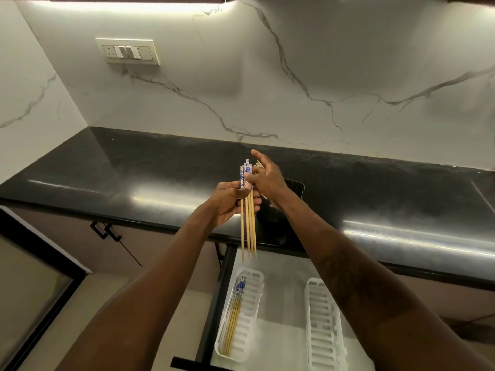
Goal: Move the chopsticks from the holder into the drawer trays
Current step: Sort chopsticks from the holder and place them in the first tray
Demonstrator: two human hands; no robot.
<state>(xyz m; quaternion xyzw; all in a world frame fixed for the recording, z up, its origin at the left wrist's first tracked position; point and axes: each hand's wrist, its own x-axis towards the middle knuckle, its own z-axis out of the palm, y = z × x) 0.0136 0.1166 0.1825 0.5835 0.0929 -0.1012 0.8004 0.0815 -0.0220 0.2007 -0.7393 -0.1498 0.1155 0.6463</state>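
A bundle of chopsticks [248, 223] stands nearly upright in mid-air above the near edge of the worktop [107, 178], blue-and-white patterned tops up, bare wooden tips pointing down toward the open drawer [284, 263]; the left hand [230, 203] has its grip closed around the bundle just below the patterned part, thumb pressed across the front. The right hand [267, 178] is at the tops of the same bundle, thumb and a finger pinching there while its other fingers are spread and lifted (which stick it pinches cannot be told).

Just behind and right of the hands a dark holder [292, 191] sits on the worktop, mostly hidden by the right wrist; a few pale stick ends show past the right hand's fingers.

Below, in the drawer, two white slotted trays lie side by side, well apart; the left tray [251, 303] holds several chopsticks [234, 314] laid lengthwise along its left side, patterned ends far, tips near; the right tray [320, 317] shows only its ribbed floor.

The worktop is black and glossy, running left to right under a white veined marble wall [267, 89]; a switch plate [128, 52] is set on that wall, far left. A dark cabinet handle [105, 231] shows under the worktop at left.
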